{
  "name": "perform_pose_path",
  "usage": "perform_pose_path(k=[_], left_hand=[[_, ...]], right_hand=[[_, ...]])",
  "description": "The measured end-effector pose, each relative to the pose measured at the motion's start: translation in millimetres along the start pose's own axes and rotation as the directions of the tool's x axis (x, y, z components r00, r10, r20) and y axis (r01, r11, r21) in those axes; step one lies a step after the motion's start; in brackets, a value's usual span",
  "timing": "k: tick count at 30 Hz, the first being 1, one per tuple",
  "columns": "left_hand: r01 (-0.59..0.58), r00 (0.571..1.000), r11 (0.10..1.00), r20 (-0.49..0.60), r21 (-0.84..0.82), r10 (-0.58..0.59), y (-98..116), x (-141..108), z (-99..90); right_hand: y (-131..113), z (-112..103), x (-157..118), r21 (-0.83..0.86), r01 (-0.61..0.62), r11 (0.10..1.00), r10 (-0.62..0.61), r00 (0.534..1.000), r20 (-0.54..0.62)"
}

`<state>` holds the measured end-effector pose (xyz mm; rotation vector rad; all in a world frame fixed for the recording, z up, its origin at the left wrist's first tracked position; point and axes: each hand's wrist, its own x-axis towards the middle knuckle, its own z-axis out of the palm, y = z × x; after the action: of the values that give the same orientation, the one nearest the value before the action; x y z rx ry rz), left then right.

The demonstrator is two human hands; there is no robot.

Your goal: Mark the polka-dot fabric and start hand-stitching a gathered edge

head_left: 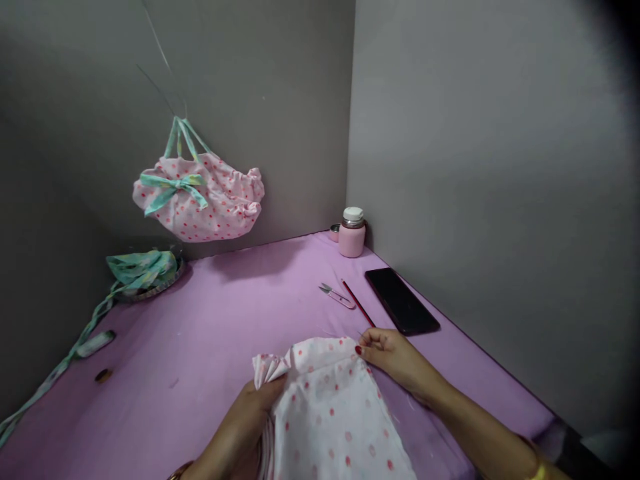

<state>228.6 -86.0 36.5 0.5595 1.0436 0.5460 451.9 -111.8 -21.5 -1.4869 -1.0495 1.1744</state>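
Observation:
A white cloth with red and pale dots (331, 412) spreads in front of me, its upper edge folded into a band. My left hand (255, 407) grips the cloth at its left side, where the edge is gathered into pleats; most of those fingers are hidden beneath the fabric. At the top right corner of the cloth, my right hand (387, 353) is closed in a pinch. A thin, dark sliver that looks like a needle (362, 335) sticks out at its fingertips. Fine loose threads show around the cloth's right edge.
Pink thread snips (337, 296), a red pencil (358, 303) and a black phone (401, 301) lie beyond my right hand. A pink jar (352, 233) stands in the corner. Left is a tray (155, 290) with green fabric; a pink dotted garment (200, 200) hangs above the purple tabletop (260, 287).

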Motion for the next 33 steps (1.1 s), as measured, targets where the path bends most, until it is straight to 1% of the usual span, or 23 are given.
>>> perform_pose_path(k=[3,5,7,9,11,12,13,15,17,19,21,23,26,29,33], left_hand=[[-0.03,0.997,0.999,-0.072,0.04,0.033,-3,6,2.0],[-0.007,0.998,0.999,-0.061,0.033,0.009,-6,12,4.7],[0.024,1.0,1.0,0.007,0.003,-0.024,-8,18,8.8],[0.056,0.993,0.997,0.105,-0.047,-0.05,-11,22,13.2],[0.061,0.983,0.995,0.179,-0.076,-0.047,-14,25,16.8],[0.048,0.981,0.996,0.192,-0.071,-0.033,-16,27,18.2],[0.026,0.983,0.998,0.184,-0.051,-0.016,-17,29,19.3],[-0.014,0.991,1.0,0.133,0.006,0.013,-20,32,21.3],[-0.022,0.995,0.999,0.097,0.042,0.018,-22,34,23.1],[-0.026,0.994,0.999,0.109,0.047,0.02,-22,35,24.8],[-0.058,0.988,0.997,0.146,0.043,0.051,-22,35,26.3],[-0.082,0.985,0.996,0.158,0.038,0.076,-22,35,27.5],[-0.067,0.986,0.998,0.153,0.02,0.063,-23,34,29.7],[-0.061,0.987,0.998,0.15,-0.005,0.061,-23,33,32.2],[-0.036,0.989,0.996,0.142,-0.081,0.047,-22,28,32.8]], right_hand=[[-2,0,-1,0.011,0.013,1.0,-0.013,1.0,0.004],[-3,0,-2,0.013,0.011,1.0,-0.011,1.0,0.01],[-3,0,-2,0.018,0.01,1.0,-0.011,1.0,0.024],[-2,0,-3,0.02,0.014,1.0,-0.015,0.999,0.037],[-2,-1,-3,0.022,0.022,1.0,-0.023,0.999,0.039],[-2,-1,-3,0.027,0.027,0.999,-0.028,0.999,0.041],[-2,-1,-3,0.034,0.03,0.999,-0.032,0.999,0.043],[-2,-1,-4,0.045,0.03,0.999,-0.032,0.998,0.046],[-3,-2,-4,0.053,0.02,0.998,-0.022,0.999,0.046],[-3,-2,-4,0.055,0.011,0.998,-0.013,0.999,0.045],[-3,-3,-4,0.056,0.015,0.998,-0.017,0.999,0.044],[-3,-3,-4,0.068,0.023,0.997,-0.027,0.999,0.047],[-5,-1,-6,0.115,0.01,0.993,-0.018,0.998,0.067],[-9,8,-12,0.14,-0.017,0.99,0.003,0.995,0.1],[-12,23,-19,0.214,-0.024,0.976,-0.005,0.991,0.135]])
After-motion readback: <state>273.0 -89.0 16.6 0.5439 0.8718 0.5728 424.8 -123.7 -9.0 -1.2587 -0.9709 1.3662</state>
